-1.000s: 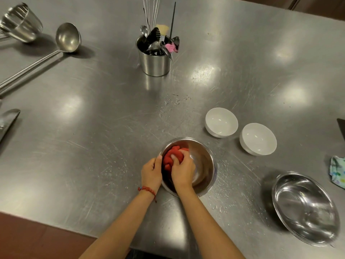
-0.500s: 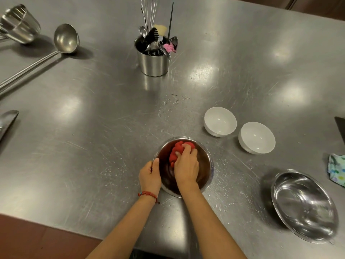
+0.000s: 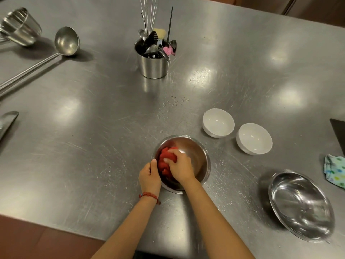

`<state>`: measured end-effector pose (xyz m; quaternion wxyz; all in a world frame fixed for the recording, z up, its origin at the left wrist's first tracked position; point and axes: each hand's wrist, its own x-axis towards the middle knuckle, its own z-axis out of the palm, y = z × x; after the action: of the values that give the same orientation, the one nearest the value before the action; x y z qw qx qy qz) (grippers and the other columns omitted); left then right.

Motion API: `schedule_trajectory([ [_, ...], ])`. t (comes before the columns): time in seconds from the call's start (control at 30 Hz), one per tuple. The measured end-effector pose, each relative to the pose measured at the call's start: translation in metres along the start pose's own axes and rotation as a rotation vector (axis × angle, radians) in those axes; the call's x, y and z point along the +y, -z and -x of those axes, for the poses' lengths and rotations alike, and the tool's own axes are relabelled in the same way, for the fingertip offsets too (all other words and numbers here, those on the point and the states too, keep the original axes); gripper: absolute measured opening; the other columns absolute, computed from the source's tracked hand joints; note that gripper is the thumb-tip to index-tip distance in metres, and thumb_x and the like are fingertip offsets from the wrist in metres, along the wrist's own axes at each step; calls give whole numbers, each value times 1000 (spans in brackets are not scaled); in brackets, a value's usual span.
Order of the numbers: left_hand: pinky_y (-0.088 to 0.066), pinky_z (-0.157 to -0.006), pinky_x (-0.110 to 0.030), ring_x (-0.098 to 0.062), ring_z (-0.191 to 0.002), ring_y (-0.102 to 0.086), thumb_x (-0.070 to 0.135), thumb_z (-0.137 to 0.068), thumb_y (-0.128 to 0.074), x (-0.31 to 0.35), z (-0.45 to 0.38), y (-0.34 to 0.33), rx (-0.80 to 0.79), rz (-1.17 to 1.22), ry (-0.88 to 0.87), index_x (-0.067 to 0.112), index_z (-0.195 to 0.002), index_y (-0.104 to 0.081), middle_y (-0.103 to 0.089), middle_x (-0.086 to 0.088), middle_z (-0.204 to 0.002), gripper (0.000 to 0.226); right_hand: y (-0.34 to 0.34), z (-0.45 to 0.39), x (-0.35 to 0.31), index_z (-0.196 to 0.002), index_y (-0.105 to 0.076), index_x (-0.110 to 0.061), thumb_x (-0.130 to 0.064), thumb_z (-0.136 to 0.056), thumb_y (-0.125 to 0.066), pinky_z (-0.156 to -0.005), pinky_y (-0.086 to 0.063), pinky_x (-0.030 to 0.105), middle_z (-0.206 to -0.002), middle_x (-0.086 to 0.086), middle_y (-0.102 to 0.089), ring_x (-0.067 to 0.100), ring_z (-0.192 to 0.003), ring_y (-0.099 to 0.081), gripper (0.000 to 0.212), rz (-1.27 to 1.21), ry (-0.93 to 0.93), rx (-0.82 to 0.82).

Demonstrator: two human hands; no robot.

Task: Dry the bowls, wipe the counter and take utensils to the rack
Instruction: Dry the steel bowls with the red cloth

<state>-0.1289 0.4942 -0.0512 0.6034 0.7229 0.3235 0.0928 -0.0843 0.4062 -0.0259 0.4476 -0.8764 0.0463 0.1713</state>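
The small steel bowl [image 3: 194, 156] sits on the steel counter [image 3: 93, 146] near its front edge and serves as the reference point. The left hand [image 3: 149, 177] grips the bowl's left rim, thumb hooked over the edge and fingers curled around the outer wall; a red bracelet [image 3: 149, 195] circles that wrist. The right hand [image 3: 180, 166] is inside the bowl, fingers curled over a bunched red cloth [image 3: 165, 161] and pressing it against the left inner wall. Water droplets [image 3: 222, 165] dot the counter around the bowl, mainly to its right. To the bowl's right and slightly nearer lies a larger steel bowl [image 3: 300, 206], upright. Right of the small bowl and a little farther, two white bowls [image 3: 218, 122] [image 3: 253, 138] stand just beside each other, both upright. A patterned cloth [image 3: 335, 170] lies at the right frame edge, beyond the larger bowl. Well behind the small bowl stands a steel utensil holder [image 3: 153, 64] containing a whisk [image 3: 149, 14], spoons and other tools. Far to the left rear lie a ladle [image 3: 66, 42] and, farther still, a tipped steel cup [image 3: 20, 28].
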Motion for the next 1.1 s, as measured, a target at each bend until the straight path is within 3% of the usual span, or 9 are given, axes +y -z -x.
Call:
schedule_trajectory([
  [0.07, -36, -49, -18, -11, -51, -39, 19, -95, -46, -2, -1, 0, -5, 14, 10, 4, -61, -53, -45, -1, -53, 37, 2, 3, 6, -108, -65, -23, -20, -84, -64, -90, -44, 21, -112, 2, -66, 16, -105, -58, 24, -46, 48, -91],
  [0.23, -30, -39, -9, -10, -47, -33, 15, -93, -49, -2, 1, -5, -18, 49, 15, 17, -48, -44, -41, 2, -47, 45, 4, 4, 1, -115, -62, -20, -14, -86, -61, -85, -39, 8, -113, 5, -60, 12, -100, -54, 29, -228, 180, 220],
  [0.3, -28, -38, -10, -9, -46, -30, 14, -93, -49, -2, 2, -5, -27, 40, 8, 17, -47, -41, -37, 2, -46, 47, 5, -3, -8, -118, -59, -20, -14, -89, -57, -83, -37, 4, -116, 5, -56, 10, -101, -50, 30, -179, 216, 177],
  [0.4, -26, -37, -12, -9, -47, -29, 15, -92, -50, -2, 0, -2, -34, 6, 4, 17, -47, -37, -35, 2, -46, 47, 5, -11, -16, -120, -57, -22, -17, -93, -51, -85, -38, 18, -118, 8, -51, 19, -104, -51, 28, 0, 233, 87],
  [0.67, -29, -49, -28, -14, -51, -34, 16, -92, -50, -1, 3, 2, -40, 2, 20, 8, -54, -44, -39, -5, -51, 39, 33, -23, -16, -126, -49, -18, -19, -97, -40, -84, -42, 37, -118, 16, -46, 35, -98, -54, 30, 308, 86, 259],
  [0.77, -29, -48, -23, -13, -50, -31, 17, -92, -50, -2, 6, 2, -14, -10, -3, 13, -49, -40, -37, -1, -49, 45, 52, -18, -9, -125, -49, -13, -17, -97, -39, -89, -44, 44, -120, 19, -45, 40, -100, -54, 30, 371, 25, 277],
  [0.87, -28, -41, -10, -10, -47, -29, 16, -92, -51, -4, 8, 1, 8, 3, -13, 19, -47, -38, -34, 2, -47, 47, 68, -9, 2, -121, -54, -14, -14, -95, -41, -84, -45, 38, -122, 18, -47, 37, -98, -54, 29, 338, -4, 282],
  [0.93, -27, -42, -11, -9, -47, -29, 17, -92, -51, -5, 11, -1, 23, 8, -6, 19, -46, -37, -34, 3, -47, 48, 78, 0, 10, -119, -56, -17, -13, -92, -46, -74, -43, 28, -120, 17, -52, 30, -94, -54, 29, 287, -22, 282],
  [1.1, -26, -46, -24, -10, -48, -29, 17, -92, -50, -5, 15, -5, 65, 29, 39, 19, -46, -36, -34, 3, -47, 48, 98, 28, 34, -120, -59, -16, -14, -91, -52, -78, -35, 22, -114, 17, -59, 29, -100, -56, 30, 234, -23, 242],
])
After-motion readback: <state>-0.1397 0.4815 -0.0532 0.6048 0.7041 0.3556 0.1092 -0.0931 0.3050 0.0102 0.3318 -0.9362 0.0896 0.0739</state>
